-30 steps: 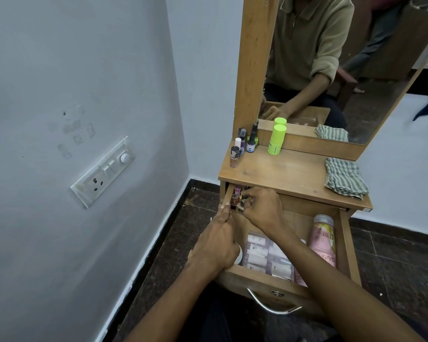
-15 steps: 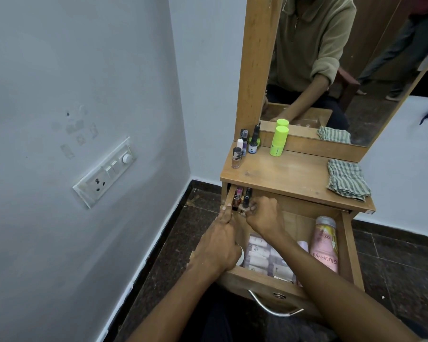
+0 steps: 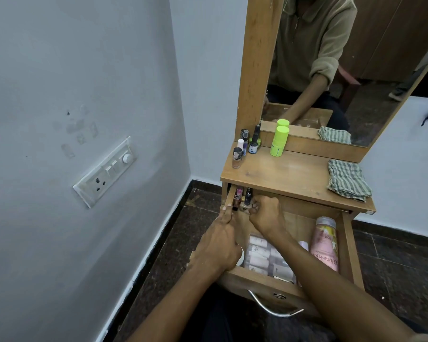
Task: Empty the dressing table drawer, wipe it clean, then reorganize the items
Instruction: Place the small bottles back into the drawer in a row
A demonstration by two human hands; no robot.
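Drawer (image 3: pixel 347 245) pulled open under the tabletop (image 3: pixel 292 174), both hands at its far left corner

Left hand (image 3: pixel 220 243) laid along the left wall, fingers (image 3: pixel 226 213) stretched nearly flat on the rim, holding nothing seen; right hand (image 3: pixel 266 213) curled tight among upright nail polish bottles (image 3: pixel 243 197) just beyond its fingertips, grip on one impossible to tell. Pink tube (image 3: pixel 325 245) and white sachets (image 3: pixel 259 255) lying behind the wrists; more bottles (image 3: pixel 245 146), green stick (image 3: pixel 279 141), checked cloth (image 3: pixel 347 180) above on the tabletop

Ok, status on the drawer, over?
Left hand resting on open wooden drawer's left wall. Right hand closed among small nail-polish bottles at back-left corner. Pink tube and sachets inside; nothing blocking.
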